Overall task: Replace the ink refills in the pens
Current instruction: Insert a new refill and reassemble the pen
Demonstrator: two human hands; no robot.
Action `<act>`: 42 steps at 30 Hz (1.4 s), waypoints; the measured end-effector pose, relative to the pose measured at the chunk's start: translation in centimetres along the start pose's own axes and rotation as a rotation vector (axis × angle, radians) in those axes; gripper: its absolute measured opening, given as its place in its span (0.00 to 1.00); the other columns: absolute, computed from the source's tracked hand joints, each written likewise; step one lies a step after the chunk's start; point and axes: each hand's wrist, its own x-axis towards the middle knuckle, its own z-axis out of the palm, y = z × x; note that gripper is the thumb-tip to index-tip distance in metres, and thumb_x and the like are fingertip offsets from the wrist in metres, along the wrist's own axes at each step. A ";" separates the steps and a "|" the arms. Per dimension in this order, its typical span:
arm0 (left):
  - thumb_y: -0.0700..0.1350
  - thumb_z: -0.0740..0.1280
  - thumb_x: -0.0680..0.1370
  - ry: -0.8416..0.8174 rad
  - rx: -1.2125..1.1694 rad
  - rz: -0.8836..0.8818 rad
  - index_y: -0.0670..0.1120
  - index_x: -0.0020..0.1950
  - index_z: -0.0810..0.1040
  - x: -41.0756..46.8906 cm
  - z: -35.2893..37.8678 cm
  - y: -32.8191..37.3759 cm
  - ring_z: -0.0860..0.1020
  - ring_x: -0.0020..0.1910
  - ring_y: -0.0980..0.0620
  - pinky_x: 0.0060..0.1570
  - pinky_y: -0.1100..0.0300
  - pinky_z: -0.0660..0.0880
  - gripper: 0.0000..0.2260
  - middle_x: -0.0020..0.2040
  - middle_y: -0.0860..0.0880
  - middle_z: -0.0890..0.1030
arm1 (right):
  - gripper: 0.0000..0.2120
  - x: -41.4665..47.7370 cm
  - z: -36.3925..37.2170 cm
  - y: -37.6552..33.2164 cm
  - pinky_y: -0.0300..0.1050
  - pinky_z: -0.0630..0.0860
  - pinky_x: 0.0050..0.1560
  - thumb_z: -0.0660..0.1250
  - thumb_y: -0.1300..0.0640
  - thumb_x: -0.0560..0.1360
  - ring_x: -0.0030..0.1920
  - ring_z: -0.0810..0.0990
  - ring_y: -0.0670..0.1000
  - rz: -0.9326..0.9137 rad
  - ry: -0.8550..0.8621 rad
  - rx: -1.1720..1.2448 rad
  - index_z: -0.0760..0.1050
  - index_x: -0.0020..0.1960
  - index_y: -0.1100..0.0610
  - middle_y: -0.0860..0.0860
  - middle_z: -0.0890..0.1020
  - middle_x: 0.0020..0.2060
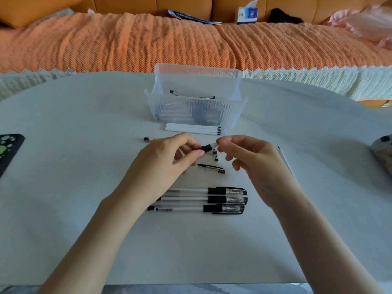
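The left hand (163,158) grips the pen (206,147) by its black sleeve above the table (84,187) while the right hand (252,160) pinches its front end — a fingertip hold that could slip and let the pen scatter the loose tips (216,158) below.

A pale grey table (63,187) carries a clear ribbed bin (195,111) at 12 o'clock, with a flat bundle of white refills (191,129) lying just in front of it. Near the middle lie two small metal tips (216,155) and a black pen cap (212,167), and at 6 o'clock from these three capped pens (203,199) lie side by side, caps pointing to 3 o'clock. A dark patterned case (8,149) sits at the 9 o'clock edge, while a thin white stick (286,160) and a blurred grey object (384,153) lie toward 3 o'clock.
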 end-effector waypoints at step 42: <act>0.53 0.67 0.74 -0.066 0.095 -0.013 0.54 0.45 0.78 0.0 -0.2 0.1 0.77 0.35 0.59 0.43 0.56 0.75 0.05 0.36 0.60 0.80 | 0.13 3.3 -1.4 1.9 0.46 0.67 0.50 0.66 0.59 0.76 0.54 0.71 0.56 -0.531 0.172 -1.168 0.79 0.59 0.52 0.54 0.76 0.51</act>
